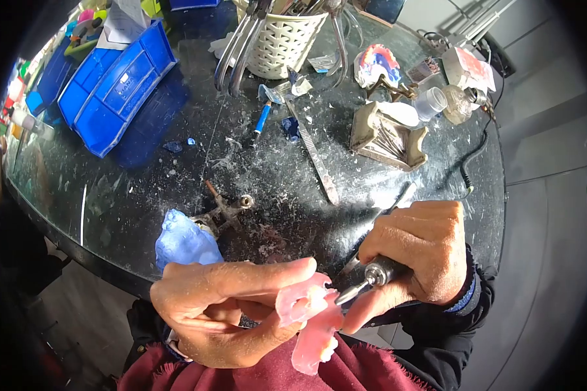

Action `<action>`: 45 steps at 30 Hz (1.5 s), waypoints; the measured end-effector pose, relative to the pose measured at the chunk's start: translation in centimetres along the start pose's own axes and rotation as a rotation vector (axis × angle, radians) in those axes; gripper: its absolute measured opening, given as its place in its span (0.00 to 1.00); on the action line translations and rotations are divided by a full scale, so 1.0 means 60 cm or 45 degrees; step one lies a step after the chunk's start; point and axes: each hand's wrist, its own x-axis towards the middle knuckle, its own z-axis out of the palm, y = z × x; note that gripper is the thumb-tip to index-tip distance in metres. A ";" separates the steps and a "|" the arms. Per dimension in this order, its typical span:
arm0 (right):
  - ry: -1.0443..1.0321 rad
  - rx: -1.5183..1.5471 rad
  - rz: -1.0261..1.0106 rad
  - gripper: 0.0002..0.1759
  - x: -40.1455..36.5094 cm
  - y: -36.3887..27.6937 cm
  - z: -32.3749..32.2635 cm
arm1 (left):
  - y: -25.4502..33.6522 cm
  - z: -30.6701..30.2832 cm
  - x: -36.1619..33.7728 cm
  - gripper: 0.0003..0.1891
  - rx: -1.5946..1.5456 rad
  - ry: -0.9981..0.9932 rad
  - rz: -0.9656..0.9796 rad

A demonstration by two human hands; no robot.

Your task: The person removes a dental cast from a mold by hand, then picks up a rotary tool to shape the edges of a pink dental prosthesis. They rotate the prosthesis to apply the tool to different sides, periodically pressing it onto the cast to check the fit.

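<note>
My left hand (pixel 222 306) is closed on a pink denture (pixel 323 329) with a few white teeth, pinched between thumb and fingers above my lap. My right hand (pixel 417 254) grips a dark rotary handpiece (pixel 383 270). Its silver bur tip (pixel 351 293) points left and lies at the denture's edge; whether it touches cannot be made out. Just behind my left hand sits a blue plaster model (pixel 184 241), beside a metal articulator (pixel 225 212). A metal tool, partly hidden, lies under my right hand.
Dust and scraps cover the dark round table (pixel 241 169). On it are a blue tray (pixel 120 88), a white basket of tools (pixel 284 45), a blue-handled tool (pixel 262 118), a metal spatula (pixel 314 153), a small bur holder (pixel 388 137), a dental model (pixel 377 65) and a clear cup (pixel 430 103).
</note>
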 end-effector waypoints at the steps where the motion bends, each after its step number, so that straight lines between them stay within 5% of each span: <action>1: -0.004 -0.005 0.001 0.31 0.000 0.000 0.001 | -0.001 0.001 -0.001 0.18 -0.006 0.010 -0.012; 14: -0.049 0.032 0.024 0.32 -0.006 0.006 -0.001 | -0.011 0.021 -0.015 0.17 -0.007 0.269 -0.011; 24: 0.043 -0.052 0.029 0.32 -0.011 0.013 0.004 | -0.024 0.023 -0.010 0.18 0.121 0.216 0.207; 45: -0.040 -0.154 0.026 0.31 -0.014 0.016 0.004 | -0.026 0.021 -0.013 0.16 0.232 0.176 0.148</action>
